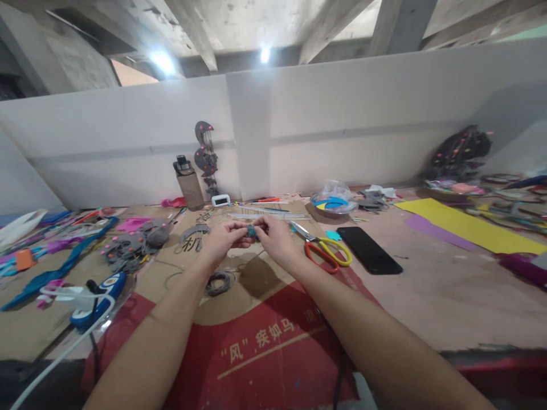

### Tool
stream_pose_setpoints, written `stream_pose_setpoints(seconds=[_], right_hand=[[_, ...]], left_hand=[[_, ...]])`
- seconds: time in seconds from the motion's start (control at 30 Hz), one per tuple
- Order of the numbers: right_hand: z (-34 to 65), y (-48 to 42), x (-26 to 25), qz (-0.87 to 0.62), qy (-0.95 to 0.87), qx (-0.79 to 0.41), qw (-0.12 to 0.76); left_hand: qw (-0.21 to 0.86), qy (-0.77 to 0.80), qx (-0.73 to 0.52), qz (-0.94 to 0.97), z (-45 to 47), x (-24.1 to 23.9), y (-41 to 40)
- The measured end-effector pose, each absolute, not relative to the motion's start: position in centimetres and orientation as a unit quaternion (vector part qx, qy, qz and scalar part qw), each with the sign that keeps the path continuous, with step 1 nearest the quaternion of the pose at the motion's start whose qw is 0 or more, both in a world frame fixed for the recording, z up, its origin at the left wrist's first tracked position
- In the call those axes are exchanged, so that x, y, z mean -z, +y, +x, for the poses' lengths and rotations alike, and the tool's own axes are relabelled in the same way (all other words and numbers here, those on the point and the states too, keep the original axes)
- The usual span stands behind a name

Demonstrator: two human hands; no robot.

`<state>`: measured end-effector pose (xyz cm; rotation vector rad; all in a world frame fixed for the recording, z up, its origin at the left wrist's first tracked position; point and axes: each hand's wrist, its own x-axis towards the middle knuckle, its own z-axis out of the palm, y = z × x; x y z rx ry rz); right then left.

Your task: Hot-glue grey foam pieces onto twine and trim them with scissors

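Both my hands meet over the cardboard sheet in the middle of the table. Between the fingertips is a small teal piece, too small to name more exactly. My left hand pinches it from the left, and my right hand pinches it from the right. A coil of grey cord lies below my hands, with a loose strand running up toward them. Scissors with red and yellow handles rest just right of my right hand. A grey curved piece lies left of my left hand.
A black phone lies right of the scissors. A bottle stands at the back near a small white device. Grey pieces with pink dots and a blue power strip are at left. A yellow sheet lies right.
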<state>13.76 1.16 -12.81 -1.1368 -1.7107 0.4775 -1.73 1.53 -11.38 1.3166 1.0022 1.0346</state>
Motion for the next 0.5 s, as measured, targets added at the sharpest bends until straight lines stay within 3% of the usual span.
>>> stream_pose_setpoints(seconds=[0.5], right_hand=[[13.36,0.62,12.62,-0.465,-0.703,-0.197,0.500]], left_hand=[[0.477,0.463,-0.489,0.565,-1.52,11.77,1.70]])
